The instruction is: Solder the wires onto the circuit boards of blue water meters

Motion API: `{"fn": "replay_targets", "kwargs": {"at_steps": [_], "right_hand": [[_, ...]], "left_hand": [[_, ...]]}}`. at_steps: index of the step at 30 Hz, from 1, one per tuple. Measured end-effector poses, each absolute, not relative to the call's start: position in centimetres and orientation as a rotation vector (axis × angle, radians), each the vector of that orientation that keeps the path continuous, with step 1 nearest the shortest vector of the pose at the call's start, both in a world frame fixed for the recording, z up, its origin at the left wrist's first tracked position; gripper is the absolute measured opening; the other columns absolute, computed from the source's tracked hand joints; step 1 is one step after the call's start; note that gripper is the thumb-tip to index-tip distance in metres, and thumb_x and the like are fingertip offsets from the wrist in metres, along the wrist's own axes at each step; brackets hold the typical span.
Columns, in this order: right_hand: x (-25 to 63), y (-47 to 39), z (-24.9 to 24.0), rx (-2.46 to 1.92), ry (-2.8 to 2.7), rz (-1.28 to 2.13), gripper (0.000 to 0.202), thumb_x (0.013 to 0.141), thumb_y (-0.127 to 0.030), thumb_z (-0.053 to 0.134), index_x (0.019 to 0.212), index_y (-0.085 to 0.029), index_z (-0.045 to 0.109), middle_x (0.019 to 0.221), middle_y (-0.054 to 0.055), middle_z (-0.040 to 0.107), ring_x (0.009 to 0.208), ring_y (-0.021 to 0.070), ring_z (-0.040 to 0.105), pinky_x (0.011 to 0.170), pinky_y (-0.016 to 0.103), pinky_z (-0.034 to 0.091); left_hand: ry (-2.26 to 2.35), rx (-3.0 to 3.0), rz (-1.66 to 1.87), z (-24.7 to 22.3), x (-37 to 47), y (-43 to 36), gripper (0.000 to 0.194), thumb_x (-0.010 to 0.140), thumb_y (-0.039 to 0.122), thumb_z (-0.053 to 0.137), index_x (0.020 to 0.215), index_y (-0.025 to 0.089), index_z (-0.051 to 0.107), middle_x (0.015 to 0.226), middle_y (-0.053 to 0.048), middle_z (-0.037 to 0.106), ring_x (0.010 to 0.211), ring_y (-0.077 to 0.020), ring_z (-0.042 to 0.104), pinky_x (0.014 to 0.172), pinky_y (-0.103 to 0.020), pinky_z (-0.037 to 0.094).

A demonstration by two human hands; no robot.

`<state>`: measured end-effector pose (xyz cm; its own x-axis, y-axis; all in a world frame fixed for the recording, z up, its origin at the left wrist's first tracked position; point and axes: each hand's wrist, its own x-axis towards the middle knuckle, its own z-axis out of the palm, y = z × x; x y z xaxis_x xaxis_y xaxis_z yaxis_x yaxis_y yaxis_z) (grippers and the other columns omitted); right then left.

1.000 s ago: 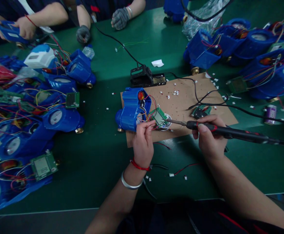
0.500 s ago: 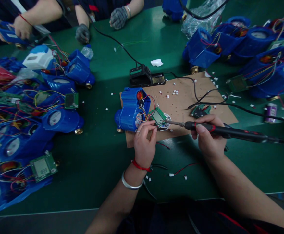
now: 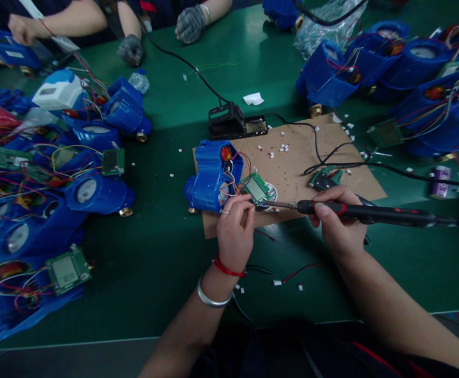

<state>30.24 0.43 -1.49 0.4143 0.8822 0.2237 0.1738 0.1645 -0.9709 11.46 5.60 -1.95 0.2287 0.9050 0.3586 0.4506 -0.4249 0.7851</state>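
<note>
My right hand is closed around the black handle of a soldering iron. The iron points left, its tip at the lower edge of a green circuit board with a small display. My left hand has its fingers pinched together at the board's lower left edge; what lies between the fingertips is too small to make out. Thin coloured wires run from the board to a blue meter housing, which lies just left of it on brown cardboard. Under the board a round white part shows.
Blue meters with wires crowd the left and the right. A black iron stand is behind the cardboard. Green-handled pliers, black cables and small white connectors lie nearby. Across the table are other people's hands, two in grey gloves.
The soldering iron's tip has moved down from the display to the board's lower edge. My left hand has barely moved. At the upper left, a person's hand has shifted on a blue housing.
</note>
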Motion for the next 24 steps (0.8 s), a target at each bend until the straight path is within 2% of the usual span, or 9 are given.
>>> {"fn": "replay_targets", "kwargs": {"at_steps": [24], "right_hand": [[30.47,0.60,-1.85,-1.378,-1.087,0.671,0.014,0.077,-0.035,0.069,0.079,-0.024,0.060,0.060,-0.002,0.058,0.047,0.0137,0.050,0.039,0.029,0.035]], "left_hand": [[1.232,1.971,1.135,-1.99,11.50,5.74,0.010,0.084,0.009,0.054,0.084,0.019,0.056,0.101,-0.005,0.062,0.100,-0.0171,0.057,0.091,-0.039,0.047]]}}
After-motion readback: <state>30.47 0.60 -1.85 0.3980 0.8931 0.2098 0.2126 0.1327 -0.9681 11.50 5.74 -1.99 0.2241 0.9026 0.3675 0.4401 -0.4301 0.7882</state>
